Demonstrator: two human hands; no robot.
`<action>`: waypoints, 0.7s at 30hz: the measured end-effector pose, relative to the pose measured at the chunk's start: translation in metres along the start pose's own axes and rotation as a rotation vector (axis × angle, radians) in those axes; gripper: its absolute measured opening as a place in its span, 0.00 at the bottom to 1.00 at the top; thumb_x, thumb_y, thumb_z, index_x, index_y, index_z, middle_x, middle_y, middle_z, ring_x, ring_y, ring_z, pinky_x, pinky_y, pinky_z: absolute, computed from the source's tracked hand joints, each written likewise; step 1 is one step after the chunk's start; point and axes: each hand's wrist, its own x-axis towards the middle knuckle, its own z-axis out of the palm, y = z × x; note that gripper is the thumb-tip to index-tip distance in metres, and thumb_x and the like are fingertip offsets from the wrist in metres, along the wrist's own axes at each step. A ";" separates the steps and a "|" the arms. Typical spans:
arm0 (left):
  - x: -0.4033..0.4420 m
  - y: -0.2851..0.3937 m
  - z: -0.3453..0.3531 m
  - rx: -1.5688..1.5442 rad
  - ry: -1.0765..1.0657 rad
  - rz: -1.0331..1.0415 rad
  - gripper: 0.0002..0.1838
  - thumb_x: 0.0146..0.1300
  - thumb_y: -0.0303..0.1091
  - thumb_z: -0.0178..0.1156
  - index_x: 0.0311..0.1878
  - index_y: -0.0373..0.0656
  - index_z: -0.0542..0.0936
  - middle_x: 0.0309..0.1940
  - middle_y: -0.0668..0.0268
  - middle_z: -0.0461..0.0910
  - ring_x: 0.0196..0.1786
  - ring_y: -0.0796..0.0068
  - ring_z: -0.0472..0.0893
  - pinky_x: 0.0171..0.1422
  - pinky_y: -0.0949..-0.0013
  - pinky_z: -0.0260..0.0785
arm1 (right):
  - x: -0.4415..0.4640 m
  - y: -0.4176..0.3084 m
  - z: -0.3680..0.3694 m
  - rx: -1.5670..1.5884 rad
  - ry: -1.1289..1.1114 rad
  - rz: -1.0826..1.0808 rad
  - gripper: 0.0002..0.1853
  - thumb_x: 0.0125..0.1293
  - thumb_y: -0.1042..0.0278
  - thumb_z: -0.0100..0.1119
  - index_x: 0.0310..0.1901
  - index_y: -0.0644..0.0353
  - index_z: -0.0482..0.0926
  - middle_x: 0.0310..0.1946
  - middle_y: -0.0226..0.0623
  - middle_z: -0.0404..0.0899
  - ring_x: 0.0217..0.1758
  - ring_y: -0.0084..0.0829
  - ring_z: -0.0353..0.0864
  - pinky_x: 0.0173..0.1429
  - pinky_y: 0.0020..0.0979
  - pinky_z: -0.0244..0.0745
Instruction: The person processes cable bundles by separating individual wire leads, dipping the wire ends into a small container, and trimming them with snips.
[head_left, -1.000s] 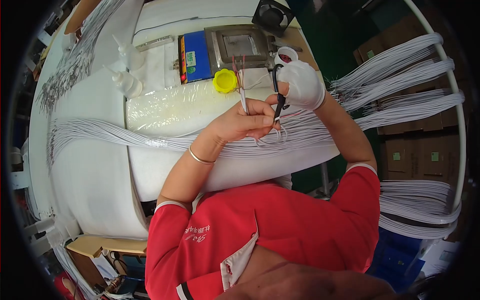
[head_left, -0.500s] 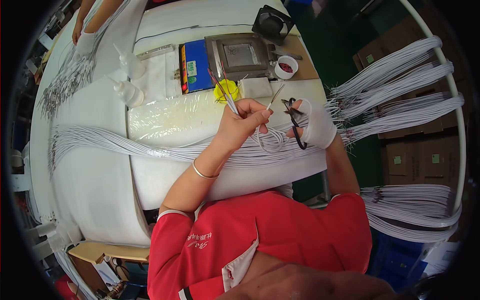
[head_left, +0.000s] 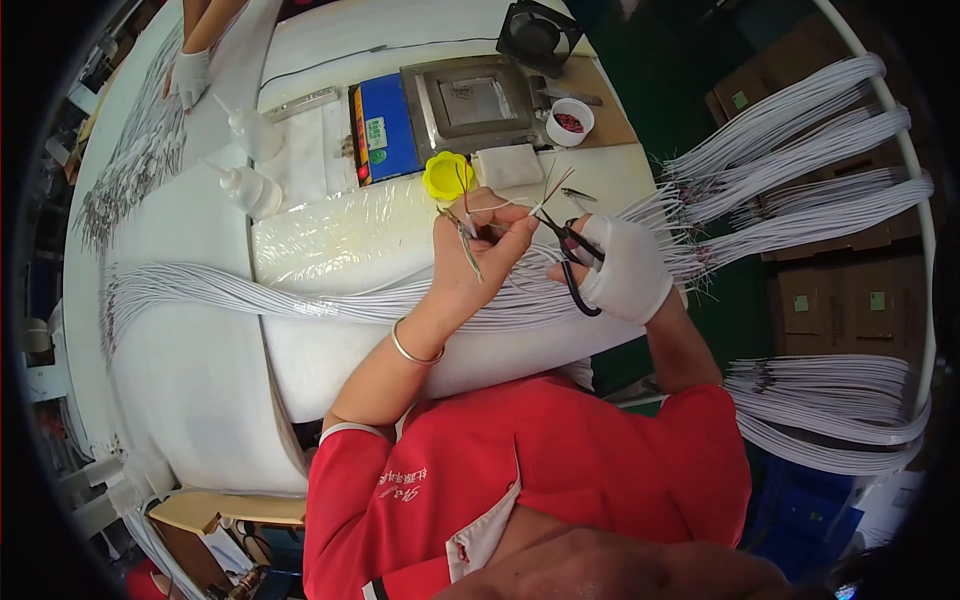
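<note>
My left hand (head_left: pixel 470 250) is closed on white cables with thin coloured wires spreading from their ends. One cable end (head_left: pixel 537 211) is pinched between thumb and forefinger, its fine wires fanned out. My right hand (head_left: pixel 628 268), in a white fingerless glove, is closed on black-handled scissors (head_left: pixel 570 246). The scissor blades reach the cable end beside my left fingertips; whether they touch it I cannot tell. A thin pointed metal tool (head_left: pixel 577 193) sticks out above the right hand. Below both hands a long bundle of white cables (head_left: pixel 370 307) lies across the table.
Near the hands are a yellow dish (head_left: pixel 448 178), a folded white cloth (head_left: pixel 508 165) and a white cup (head_left: pixel 570 122) with red bits. Behind stand a metal-framed device (head_left: pixel 470 105), a fan (head_left: pixel 538 38) and squeeze bottles (head_left: pixel 252 190). Cable bundles (head_left: pixel 790 130) hang at right. A co-worker's gloved hand (head_left: pixel 188 78) is upper left.
The scissors have moved left to the cable end, and its wires are now fanned apart. My left hand has turned, tilting the other cable ends downward. The co-worker's hand has shifted.
</note>
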 end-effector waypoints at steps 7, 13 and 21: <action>-0.002 -0.001 0.002 0.030 0.049 0.060 0.04 0.50 0.22 0.63 0.28 0.36 0.77 0.21 0.69 0.72 0.23 0.84 0.73 0.25 0.81 0.63 | -0.002 -0.011 0.006 -0.056 0.090 -0.023 0.20 0.46 0.52 0.69 0.26 0.60 0.73 0.17 0.40 0.73 0.21 0.42 0.75 0.27 0.35 0.68; -0.002 -0.003 0.003 0.082 0.063 0.120 0.04 0.50 0.22 0.64 0.27 0.37 0.77 0.20 0.68 0.71 0.23 0.82 0.72 0.24 0.80 0.63 | -0.003 -0.009 0.010 -0.054 0.142 -0.030 0.20 0.46 0.55 0.70 0.27 0.61 0.72 0.17 0.42 0.72 0.20 0.42 0.73 0.27 0.34 0.67; -0.001 -0.006 0.001 0.148 0.063 0.142 0.05 0.49 0.23 0.64 0.27 0.38 0.77 0.20 0.67 0.72 0.22 0.78 0.72 0.24 0.78 0.63 | -0.004 -0.012 0.006 -0.129 0.156 -0.032 0.20 0.46 0.52 0.69 0.27 0.60 0.73 0.18 0.42 0.74 0.23 0.43 0.76 0.27 0.34 0.70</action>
